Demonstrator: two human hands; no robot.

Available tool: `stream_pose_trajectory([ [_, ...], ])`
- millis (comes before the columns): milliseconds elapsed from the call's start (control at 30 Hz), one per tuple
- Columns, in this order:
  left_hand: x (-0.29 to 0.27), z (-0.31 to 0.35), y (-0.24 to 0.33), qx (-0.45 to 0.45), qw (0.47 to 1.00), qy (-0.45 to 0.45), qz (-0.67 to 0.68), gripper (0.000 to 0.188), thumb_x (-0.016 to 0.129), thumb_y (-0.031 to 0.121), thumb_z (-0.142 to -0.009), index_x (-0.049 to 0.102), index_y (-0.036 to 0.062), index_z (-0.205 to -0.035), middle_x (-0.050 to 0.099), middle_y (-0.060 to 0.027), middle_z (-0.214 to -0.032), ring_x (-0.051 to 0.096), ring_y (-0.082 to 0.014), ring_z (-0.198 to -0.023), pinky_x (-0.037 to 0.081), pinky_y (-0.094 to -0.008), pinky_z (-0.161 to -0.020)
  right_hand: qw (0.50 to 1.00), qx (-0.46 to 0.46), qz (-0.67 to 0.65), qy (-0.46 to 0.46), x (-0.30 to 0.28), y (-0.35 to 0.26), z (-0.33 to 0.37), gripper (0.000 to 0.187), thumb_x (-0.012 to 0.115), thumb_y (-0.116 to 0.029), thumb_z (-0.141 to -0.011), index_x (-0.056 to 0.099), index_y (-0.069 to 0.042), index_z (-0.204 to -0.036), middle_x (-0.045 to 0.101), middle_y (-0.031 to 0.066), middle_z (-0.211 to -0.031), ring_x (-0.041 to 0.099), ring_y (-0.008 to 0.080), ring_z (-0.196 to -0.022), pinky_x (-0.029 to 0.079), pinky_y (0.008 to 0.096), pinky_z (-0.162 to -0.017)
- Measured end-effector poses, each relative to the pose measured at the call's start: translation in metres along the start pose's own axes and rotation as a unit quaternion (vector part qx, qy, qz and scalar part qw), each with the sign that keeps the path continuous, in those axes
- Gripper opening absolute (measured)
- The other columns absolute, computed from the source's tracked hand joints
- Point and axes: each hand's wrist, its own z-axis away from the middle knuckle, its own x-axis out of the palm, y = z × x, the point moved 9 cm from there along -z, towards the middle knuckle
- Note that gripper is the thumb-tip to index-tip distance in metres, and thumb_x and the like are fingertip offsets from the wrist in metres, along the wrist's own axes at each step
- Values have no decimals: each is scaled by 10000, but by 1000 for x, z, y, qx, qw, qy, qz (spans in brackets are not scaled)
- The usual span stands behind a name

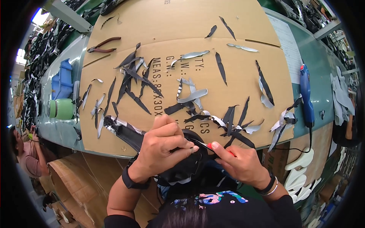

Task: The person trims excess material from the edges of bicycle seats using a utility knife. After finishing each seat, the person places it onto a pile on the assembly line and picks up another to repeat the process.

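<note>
In front of my body is a black, padded, shoe-like piece [178,173]; a black strap [127,133] reaches from behind my left hand onto the cardboard. My left hand [163,146] is closed in a pinch over the black piece, and what its fingertips grip is too small to make out. Closed around a small red-handled cutting tool [210,146] is my right hand [241,161]. The tool's thin metal tip points left, toward my left fingertips. Both hands are at the table's near edge, close together.
Black and grey fabric scraps [131,76] litter the cardboard sheet [125,49]. Pliers [103,45] lie at far left, near a blue bin [62,79] and a green jar [62,109]. A corded blue tool [306,95] lies right. A person [32,154] is at left.
</note>
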Motion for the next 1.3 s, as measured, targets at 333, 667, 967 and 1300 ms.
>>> stream_pose_trajectory([
  [333,-17,-10,9,-46,990,107,76,139,823,71,-653,718,71,-743,595,6,-641,537,-129,-652,370,-283,-666,995,84,36,25,-15,-16,0,598,674,-167,-841,450,-113,-1393,509,52,-652,529,220,-473,408,345,-400],
  [667,-24,14,-43,-135,799,328,486,87,714,3,-822,628,13,-836,655,-72,-826,569,-109,-720,456,-239,-689,981,182,-58,47,8,-22,22,607,618,-154,-884,355,-53,-1421,595,133,-721,569,313,-509,455,397,-472],
  [967,-43,4,-40,-178,925,177,286,270,614,204,-925,619,-14,-1085,663,-110,-1049,601,-179,-945,442,-297,-850,970,217,-110,23,-6,-15,13,533,605,-157,-884,423,-81,-1379,669,198,-878,649,351,-668,508,399,-587],
  [1300,-31,29,-85,-385,897,-78,201,415,740,174,-743,618,-55,-1067,667,-57,-885,603,-121,-809,484,-257,-742,996,39,-27,-74,-12,7,-48,572,586,-178,-875,387,-130,-1409,585,123,-664,596,315,-577,434,425,-507],
])
